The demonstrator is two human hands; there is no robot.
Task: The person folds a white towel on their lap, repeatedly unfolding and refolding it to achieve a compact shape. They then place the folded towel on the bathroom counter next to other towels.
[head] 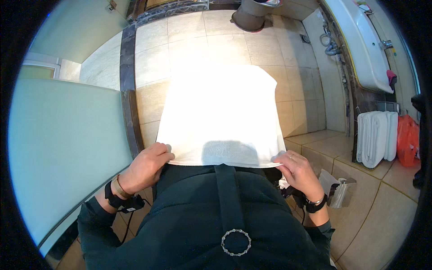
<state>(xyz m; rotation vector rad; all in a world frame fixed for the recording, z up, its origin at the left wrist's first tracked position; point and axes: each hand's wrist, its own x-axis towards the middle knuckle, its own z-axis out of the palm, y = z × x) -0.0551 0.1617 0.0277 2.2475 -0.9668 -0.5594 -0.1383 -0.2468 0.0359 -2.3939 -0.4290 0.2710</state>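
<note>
A white towel (222,114) is stretched out in front of my body, its near edge running level at my waist. My left hand (148,163) pinches the near left corner between thumb and fingers. At the near right corner, my right hand (298,170) grips the same edge, with a ring on one finger. The far part of the cloth is washed out by bright light, so its far edge is hard to make out. A shadow falls on the towel near the middle of its near edge.
Frosted glass panels (67,128) stand on the left along a dark stone sill (128,64). To the right are a white washbasin (357,44), folded white towels (376,138), a red plastic bag (407,140) and a wall-mounted metal holder (342,192). A dark bin (250,17) stands on the tiled floor ahead.
</note>
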